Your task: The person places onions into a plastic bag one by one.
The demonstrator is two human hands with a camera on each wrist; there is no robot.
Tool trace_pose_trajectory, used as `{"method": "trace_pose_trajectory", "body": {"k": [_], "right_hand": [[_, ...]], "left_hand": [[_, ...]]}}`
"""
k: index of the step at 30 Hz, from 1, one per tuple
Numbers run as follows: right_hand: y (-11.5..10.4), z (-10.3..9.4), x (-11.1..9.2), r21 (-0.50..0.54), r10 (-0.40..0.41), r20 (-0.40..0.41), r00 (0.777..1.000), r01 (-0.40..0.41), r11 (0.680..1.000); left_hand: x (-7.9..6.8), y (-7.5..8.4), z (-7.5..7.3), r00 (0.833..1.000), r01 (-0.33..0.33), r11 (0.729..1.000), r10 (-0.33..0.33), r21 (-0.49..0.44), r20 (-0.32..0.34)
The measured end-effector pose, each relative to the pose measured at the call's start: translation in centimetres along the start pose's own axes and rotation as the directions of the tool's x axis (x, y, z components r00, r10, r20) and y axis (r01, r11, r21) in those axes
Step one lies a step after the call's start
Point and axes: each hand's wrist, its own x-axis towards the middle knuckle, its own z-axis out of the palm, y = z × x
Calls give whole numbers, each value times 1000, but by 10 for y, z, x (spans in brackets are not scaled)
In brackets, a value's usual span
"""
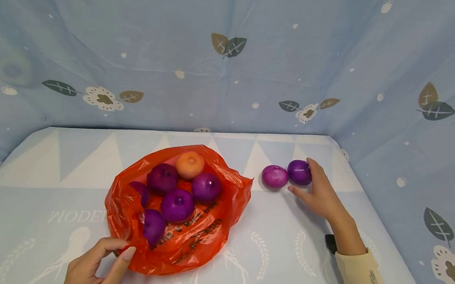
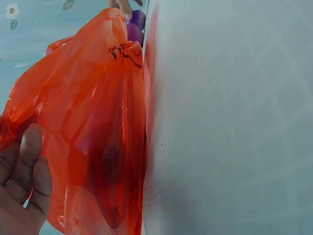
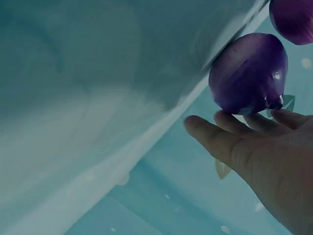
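Observation:
A red plastic bag (image 1: 201, 237) lies with its mouth spread wide on the table. Inside it are several purple onions (image 1: 177, 205) and one round orange-coloured item (image 1: 190, 165) whose kind I cannot tell. My left hand (image 1: 98, 262) pinches the bag's near left rim between thumb and fingers; the left wrist view shows the bag's outer side (image 2: 83, 122). To the right, a lighter purple onion (image 1: 275, 177) sits beside a darker purple onion (image 1: 299, 172). The fingers of my right hand (image 1: 323, 195) touch the darker one's right side, with the thumb held apart from it.
A pale patterned table (image 1: 282, 260) bears everything. Its back edge meets a blue curtain (image 1: 159, 45) printed with leaves and flowers, and the curtain also hangs along the right side.

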Motion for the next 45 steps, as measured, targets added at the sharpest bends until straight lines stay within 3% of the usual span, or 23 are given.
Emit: {"method": "trace_pose_trajectory", "body": {"k": [6, 13, 28, 45], "right_hand": [[6, -6, 7, 24, 101, 100, 990, -104, 994], [11, -11, 12, 2, 153, 143, 978, -155, 988], [10, -13, 14, -76, 173, 128, 977, -165, 983], [9, -13, 14, -72, 220, 149, 964, -211, 975]], "left_hand": [[-1, -1, 0, 1000, 0, 1000, 0, 0, -1], [-1, 0, 0, 1000, 4, 1000, -4, 4, 1], [-1, -2, -1, 999, -31, 1000, 31, -2, 12], [-1, -3, -3, 999, -45, 999, 45, -18, 18]]}}
